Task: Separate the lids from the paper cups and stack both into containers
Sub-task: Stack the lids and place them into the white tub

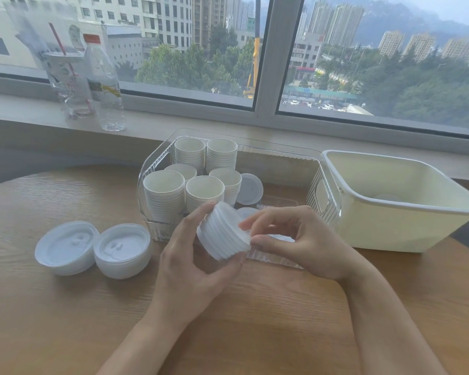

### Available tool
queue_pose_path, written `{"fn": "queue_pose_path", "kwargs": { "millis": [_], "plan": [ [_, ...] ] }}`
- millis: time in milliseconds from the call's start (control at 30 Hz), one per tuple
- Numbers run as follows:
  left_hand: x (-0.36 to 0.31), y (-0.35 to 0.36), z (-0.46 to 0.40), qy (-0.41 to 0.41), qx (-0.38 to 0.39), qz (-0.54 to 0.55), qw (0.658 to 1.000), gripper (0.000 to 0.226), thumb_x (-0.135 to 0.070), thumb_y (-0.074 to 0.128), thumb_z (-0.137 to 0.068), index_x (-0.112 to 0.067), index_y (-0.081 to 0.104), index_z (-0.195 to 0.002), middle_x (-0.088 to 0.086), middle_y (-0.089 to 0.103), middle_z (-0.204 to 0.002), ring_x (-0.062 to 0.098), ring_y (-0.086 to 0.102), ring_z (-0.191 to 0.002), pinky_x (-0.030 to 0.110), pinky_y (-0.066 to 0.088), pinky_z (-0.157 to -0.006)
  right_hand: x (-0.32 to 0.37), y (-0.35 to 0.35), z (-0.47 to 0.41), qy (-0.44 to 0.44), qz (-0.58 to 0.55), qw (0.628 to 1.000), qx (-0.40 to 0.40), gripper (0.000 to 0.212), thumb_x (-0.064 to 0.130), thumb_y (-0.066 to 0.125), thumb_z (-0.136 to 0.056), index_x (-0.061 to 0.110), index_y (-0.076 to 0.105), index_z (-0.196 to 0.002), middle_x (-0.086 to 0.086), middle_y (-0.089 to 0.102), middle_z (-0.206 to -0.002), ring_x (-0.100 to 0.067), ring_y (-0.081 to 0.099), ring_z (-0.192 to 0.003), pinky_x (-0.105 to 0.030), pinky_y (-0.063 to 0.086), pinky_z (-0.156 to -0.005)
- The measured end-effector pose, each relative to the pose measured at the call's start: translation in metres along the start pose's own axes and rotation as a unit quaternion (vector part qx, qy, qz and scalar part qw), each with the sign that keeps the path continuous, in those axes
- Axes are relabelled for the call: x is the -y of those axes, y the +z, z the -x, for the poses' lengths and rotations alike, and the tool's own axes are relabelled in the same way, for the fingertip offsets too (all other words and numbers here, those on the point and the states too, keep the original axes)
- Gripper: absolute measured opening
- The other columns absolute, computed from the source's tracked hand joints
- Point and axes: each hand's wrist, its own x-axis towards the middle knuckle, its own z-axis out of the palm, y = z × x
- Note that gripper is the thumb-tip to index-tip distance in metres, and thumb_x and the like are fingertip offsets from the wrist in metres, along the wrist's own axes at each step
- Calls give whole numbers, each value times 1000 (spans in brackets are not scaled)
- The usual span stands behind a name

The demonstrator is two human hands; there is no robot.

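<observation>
Left hand (190, 250) is gripping a stack of white lids (224, 234) above the near edge of the wooden table (65, 320) — fingers curled round the stack's far side, thumb underneath. The stack is tilting, its open end facing right. Right hand (290, 236) is pinching the rim of the end lid between thumb and forefinger; remaining fingers are curling loosely above.

Just behind the hands, the clear ribbed container (322, 196) is holding the paper cup stacks (190, 185) in its left half (six stacks, rims up, packed touching each other). One loose lid (251, 189) is leaning on edge against the rightmost cup stack, and another lid (245, 212) is lying on the container floor behind the held stack — partly hidden, so I can't tell how it's sitting.

Cream tub (390, 220) is sitting on the table to the right, touching or just beside the clear container's handle end; something pale and round is lying at its bottom, possibly a lid, too faint to confirm.

Two more lid piles (92, 249) are resting side by side on the table to the left, touching each other.

On the windowsill: a plastic cup with a straw (65, 85) and a water bottle (104, 82), standing just beside each other.
</observation>
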Motion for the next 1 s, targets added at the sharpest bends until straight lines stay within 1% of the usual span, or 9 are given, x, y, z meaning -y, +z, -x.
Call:
{"fn": "queue_pose_path", "kwargs": {
  "millis": [133,233,300,533,633,700,767,867,1000],
  "plan": [
    [0,1,0,26,15,2,1000,83,-35,89,-73,-21,53,-147,-8,66,-137,21,66,-122,43,56,-97,-2,0,-1,12,-6,1000,0,34,16,87,-82,13,74,-113,0,74,-118,-20,69,-117,-42,55,-105],
    [-4,1,-2,63,24,-5,998,79,-36,86,-76,-16,54,-146,-8,62,-141,17,61,-131,28,49,-105,-3,-1,0,21,14,1000,-5,68,17,92,-78,25,63,-139,11,64,-134,-15,60,-128,-36,56,-105],
    [-6,1,-3,80,36,-10,996,77,-36,84,-79,-14,54,-146,-5,60,-144,17,57,-136,21,42,-109,-2,-3,1,26,22,999,16,79,17,91,-79,27,55,-148,13,60,-143,-11,55,-137,-33,53,-108],
    [0,2,-2,103,73,-17,992,95,-41,93,-76,-25,45,-157,-7,52,-153,13,52,-141,15,40,-110,0,-9,4,61,44,997,30,74,18,91,-80,27,58,-146,11,69,-135,-8,64,-127,-36,54,-107],
    [0,2,-2,111,78,-39,990,90,-48,87,-77,-32,45,-155,-3,54,-148,4,55,-134,14,42,-107,1,-4,0,59,61,996,20,70,27,91,-80,28,62,-144,12,70,-133,-11,67,-123,-39,55,-104],
    [-2,2,-2,103,49,-55,992,80,-53,81,-80,-31,50,-150,-3,57,-141,2,57,-127,11,44,-101,-2,1,-2,52,65,996,12,68,36,89,-82,30,61,-144,15,68,-136,-9,64,-126,-37,53,-106],
    [-5,2,-3,91,4,-72,993,74,-55,79,-81,-28,55,-147,-4,60,-136,3,58,-125,11,46,-95,-6,5,-3,59,88,994,-1,71,55,82,-83,40,55,-147,26,61,-140,3,54,-133,-29,46,-111],
    [-5,0,-5,76,-53,-99,991,72,-55,76,-82,-25,57,-145,-5,60,-133,-8,51,-125,5,41,-94,-12,9,-5,111,183,977,-23,83,79,64,-81,46,43,-154,34,47,-151,16,38,-139,-23,33,-118],
    [-1,-3,-6,48,-74,-103,991,75,-49,77,-81,-27,54,-149,-9,57,-132,-10,49,-125,4,35,-99,-18,18,-9,164,314,935,35,97,88,48,-77,38,36,-159,17,45,-160,-6,40,-146,-29,33,-119]
  ]
}}
